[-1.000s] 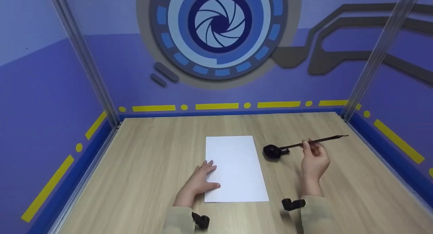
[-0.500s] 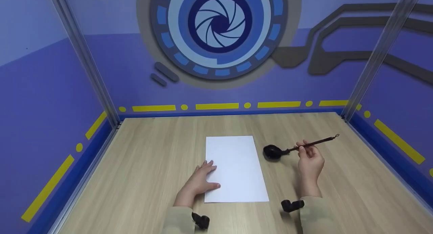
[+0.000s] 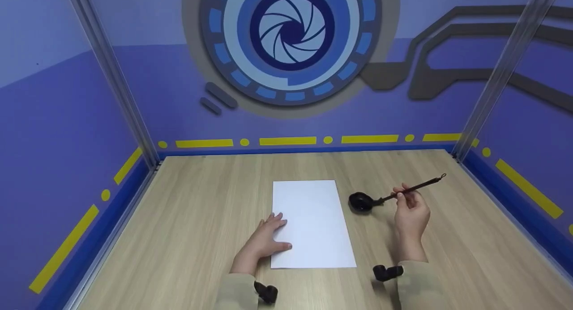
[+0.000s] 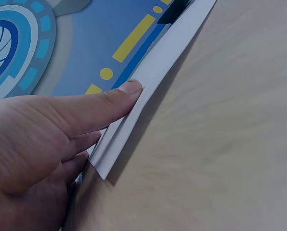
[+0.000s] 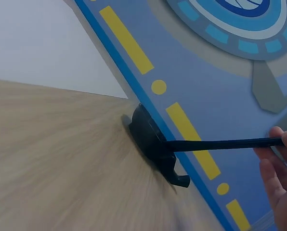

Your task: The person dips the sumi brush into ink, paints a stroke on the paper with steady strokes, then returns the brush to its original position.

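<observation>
Two hands engaged: brush at ink dish.
Your right hand pinches the brush, tip in the ink dish right of the paper; load lightly. Left hand lies flat, steadying it.

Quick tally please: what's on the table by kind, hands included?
White paper sheet: 1
Brush: 1
Black ink dish: 1
Hands: 2, left hand flat on the sheet's edge, right hand pinching the brush
Total: 5
</observation>
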Demonstrator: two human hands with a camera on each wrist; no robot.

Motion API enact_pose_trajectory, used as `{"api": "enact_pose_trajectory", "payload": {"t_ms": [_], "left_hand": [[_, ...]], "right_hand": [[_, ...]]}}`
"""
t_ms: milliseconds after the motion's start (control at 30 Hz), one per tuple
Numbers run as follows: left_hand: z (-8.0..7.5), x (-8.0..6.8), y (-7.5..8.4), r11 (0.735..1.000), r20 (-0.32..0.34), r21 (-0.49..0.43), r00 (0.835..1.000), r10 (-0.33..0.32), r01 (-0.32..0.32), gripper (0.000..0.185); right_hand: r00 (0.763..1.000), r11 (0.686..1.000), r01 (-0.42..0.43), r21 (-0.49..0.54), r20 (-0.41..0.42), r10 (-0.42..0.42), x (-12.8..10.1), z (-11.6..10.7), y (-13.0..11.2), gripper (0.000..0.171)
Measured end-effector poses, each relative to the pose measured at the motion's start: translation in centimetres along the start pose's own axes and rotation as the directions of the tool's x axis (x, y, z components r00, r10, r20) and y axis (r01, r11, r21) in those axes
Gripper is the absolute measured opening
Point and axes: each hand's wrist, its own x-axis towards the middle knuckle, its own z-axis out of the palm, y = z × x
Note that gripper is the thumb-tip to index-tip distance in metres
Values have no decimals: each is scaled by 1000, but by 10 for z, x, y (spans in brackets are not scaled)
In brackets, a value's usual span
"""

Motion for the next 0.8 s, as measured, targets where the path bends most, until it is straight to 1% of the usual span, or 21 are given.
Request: {"api": "enact_pose_trajectory", "payload": {"t_ms": [100, 167, 267, 367, 467, 633, 733, 800], "left_hand": [[0, 0, 0, 1000, 1, -4, 1000, -1, 1, 73], [0, 0, 0, 1000, 1, -7, 1000, 0, 0, 73], [0, 0, 0, 1000, 1, -8, 1000, 1, -1, 72], [1, 0, 0, 1000, -2, 0, 1000, 2, -2, 72], [1, 1, 0, 1000, 0, 5, 1000, 4, -4, 72], [1, 1, -2, 1000, 1, 9, 1000, 9, -9, 73], [1, 1, -2, 1000, 1, 13, 1000, 12, -12, 73], [1, 2, -2, 1000, 1, 15, 1000, 17, -17, 73]], "right_hand": [[999, 999, 33, -9, -5, -33, -1, -1, -3, 26], [998, 998, 57, 8, -18, -57, -1, -2, -5, 25], [996, 996, 70, 56, -60, -66, -1, -2, -8, 24], [993, 996, 51, 80, -113, -41, 0, -3, -8, 25], [989, 996, 19, 93, -147, -5, 1, -2, -4, 27], [987, 996, -17, 92, -158, 31, 1, -1, 3, 28], [986, 997, -33, 73, -159, 44, -1, 0, 6, 27], [986, 997, -46, 65, -157, 55, -5, 1, -1, 26]]}}
